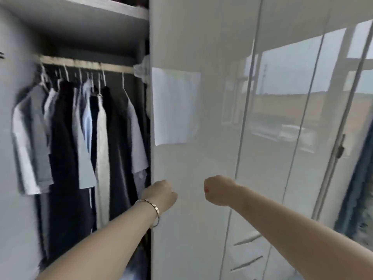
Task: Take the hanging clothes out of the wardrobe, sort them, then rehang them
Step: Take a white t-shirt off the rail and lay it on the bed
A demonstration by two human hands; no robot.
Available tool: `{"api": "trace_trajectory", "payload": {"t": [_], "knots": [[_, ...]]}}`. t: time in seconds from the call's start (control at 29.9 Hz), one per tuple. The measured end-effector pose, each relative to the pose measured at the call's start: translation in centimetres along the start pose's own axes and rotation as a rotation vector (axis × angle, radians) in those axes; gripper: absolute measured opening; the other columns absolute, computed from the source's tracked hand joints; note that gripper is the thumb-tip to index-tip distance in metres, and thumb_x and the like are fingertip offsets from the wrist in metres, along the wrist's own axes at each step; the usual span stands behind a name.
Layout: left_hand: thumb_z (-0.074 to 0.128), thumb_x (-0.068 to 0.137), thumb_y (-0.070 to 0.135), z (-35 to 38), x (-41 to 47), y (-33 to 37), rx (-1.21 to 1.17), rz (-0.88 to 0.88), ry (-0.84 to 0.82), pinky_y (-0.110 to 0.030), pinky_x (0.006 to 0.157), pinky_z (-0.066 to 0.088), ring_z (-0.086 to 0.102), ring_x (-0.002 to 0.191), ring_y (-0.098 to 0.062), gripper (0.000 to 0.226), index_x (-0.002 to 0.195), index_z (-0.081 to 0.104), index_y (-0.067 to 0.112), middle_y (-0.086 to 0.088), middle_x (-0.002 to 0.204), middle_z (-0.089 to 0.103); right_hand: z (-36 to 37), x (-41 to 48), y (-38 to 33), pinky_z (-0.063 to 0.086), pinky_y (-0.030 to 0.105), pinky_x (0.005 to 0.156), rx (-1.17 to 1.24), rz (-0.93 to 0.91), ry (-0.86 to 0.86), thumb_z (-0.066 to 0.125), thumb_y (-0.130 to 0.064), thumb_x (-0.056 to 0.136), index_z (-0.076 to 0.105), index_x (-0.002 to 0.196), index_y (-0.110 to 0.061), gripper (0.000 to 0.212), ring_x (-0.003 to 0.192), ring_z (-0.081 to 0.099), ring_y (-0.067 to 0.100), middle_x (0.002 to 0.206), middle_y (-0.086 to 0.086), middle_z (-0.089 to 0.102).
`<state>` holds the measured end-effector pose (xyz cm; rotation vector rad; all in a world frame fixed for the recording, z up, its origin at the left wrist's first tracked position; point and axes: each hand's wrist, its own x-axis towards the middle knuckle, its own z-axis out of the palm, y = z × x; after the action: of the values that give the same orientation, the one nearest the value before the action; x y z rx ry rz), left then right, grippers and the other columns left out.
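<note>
The wardrobe stands open on the left, with several shirts and dark garments (80, 138) on white hangers along a pale rail (86, 64). They are white, grey, light blue and black, and motion blurs them. My left hand (160, 196), a bracelet on its wrist, is curled into a fist just right of the edge of the glossy white door (191, 37). It holds nothing that I can see. My right hand (219, 190) is also a fist in front of the door face and is empty. Both hands are apart from the clothes.
A white sheet of paper (175, 106) is stuck on the door. More glossy door panels (282, 158) run to the right and reflect a window. A shelf (90, 15) sits above the rail. A dark curtain edge (355, 199) shows at the far right.
</note>
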<state>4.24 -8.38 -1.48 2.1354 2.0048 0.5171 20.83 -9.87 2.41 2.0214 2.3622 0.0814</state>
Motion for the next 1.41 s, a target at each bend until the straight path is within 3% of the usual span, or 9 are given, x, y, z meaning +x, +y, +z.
{"api": "trace_trajectory", "payload": {"t": [0.27,0.33,0.6,0.84,0.9,1.0,1.17,1.31,1.41], "knots": [[0.041,0.087,0.016,-11.5,7.1,-11.6,0.064,-0.267,0.253,-0.023,0.047,0.025,0.034,0.047,-0.014,0.032,0.058,0.03,0.016,0.003,0.054,0.037,-8.6,13.0,-13.1,0.045,0.028,0.064,0.194,-0.363,0.213,0.039,-0.01,0.091,0.056,0.096,-0.01,0.018,0.082,0.05,0.026,0.099,0.009,0.056],[0.041,0.086,0.014,-12.5,7.3,-12.2,0.067,-0.27,0.266,-0.023,0.047,0.023,0.031,0.047,-0.014,0.031,0.058,0.028,0.016,0.002,0.054,0.035,-9.8,14.1,-14.2,0.046,0.031,0.072,0.243,-0.391,0.273,0.042,-0.013,0.093,0.056,0.104,-0.009,0.018,0.09,0.053,0.027,0.107,0.013,0.057],[0.043,0.087,0.015,-18.4,12.3,-18.8,0.08,-0.291,0.425,-0.022,0.047,0.021,0.027,0.047,-0.014,0.035,0.057,0.026,0.016,0.003,0.053,0.031,-15.2,26.4,-21.2,0.034,0.033,0.103,0.312,-0.097,0.33,0.044,-0.022,0.095,0.032,0.134,0.001,0.047,0.126,0.035,0.033,0.138,0.021,0.032],[0.045,0.09,0.019,-20.4,15.1,-21.9,-0.002,-0.316,0.475,-0.022,0.053,0.033,0.041,0.053,-0.018,0.031,0.06,0.035,0.016,-0.001,0.058,0.044,-16.3,34.1,-22.0,0.044,0.03,0.066,0.665,-0.026,0.232,0.046,-0.007,0.091,0.054,0.115,0.002,0.027,0.087,0.055,0.028,0.084,0.01,0.055],[0.046,0.089,0.02,-20.5,16.1,-22.6,-0.093,-0.331,0.496,-0.028,0.06,0.044,0.051,0.06,-0.017,0.025,0.064,0.042,0.016,-0.004,0.066,0.054,-16.3,35.7,-22.5,0.049,0.033,0.079,0.71,-0.1,0.179,0.046,-0.01,0.093,0.05,0.125,0.004,0.034,0.103,0.057,0.032,0.105,0.018,0.06],[0.047,0.089,0.022,-20.2,16.9,-22.8,-0.121,-0.349,0.523,-0.035,0.064,0.05,0.053,0.059,-0.016,0.025,0.065,0.044,0.015,-0.005,0.066,0.057,-16.3,37.1,-23.3,0.043,0.031,0.094,0.787,-0.13,0.198,0.043,-0.016,0.098,0.049,0.127,0.005,0.036,0.12,0.051,0.033,0.13,0.02,0.053],[0.046,0.091,0.024,-20.6,17.0,-21.3,0.054,-0.304,0.564,-0.024,0.054,0.038,0.05,0.057,-0.016,0.023,0.075,0.056,0.011,-0.003,0.067,0.059,-18.0,36.9,-23.4,0.044,0.032,0.085,0.916,-0.19,0.369,0.043,-0.033,0.098,0.055,0.113,0.003,0.04,0.111,0.056,0.035,0.12,0.02,0.059],[0.047,0.091,0.024,-21.7,17.1,-19.9,0.044,-0.27,0.605,-0.029,0.06,0.047,0.06,0.064,-0.022,0.026,0.083,0.062,0.004,-0.011,0.08,0.071,-19.7,33.4,-23.3,0.044,0.031,0.084,0.972,-0.204,0.461,0.034,-0.031,0.101,0.055,0.117,0.002,0.042,0.11,0.056,0.034,0.12,0.018,0.059],[0.048,0.09,0.023,-22.0,17.2,-19.0,-0.037,-0.239,0.635,-0.032,0.065,0.05,0.064,0.067,-0.028,0.029,0.082,0.063,0.0,-0.014,0.081,0.072,-19.1,29.8,-22.9,0.043,0.027,0.066,0.956,-0.231,0.441,0.036,-0.026,0.1,0.053,0.107,-0.003,0.029,0.088,0.056,0.027,0.096,0.012,0.059]]}}
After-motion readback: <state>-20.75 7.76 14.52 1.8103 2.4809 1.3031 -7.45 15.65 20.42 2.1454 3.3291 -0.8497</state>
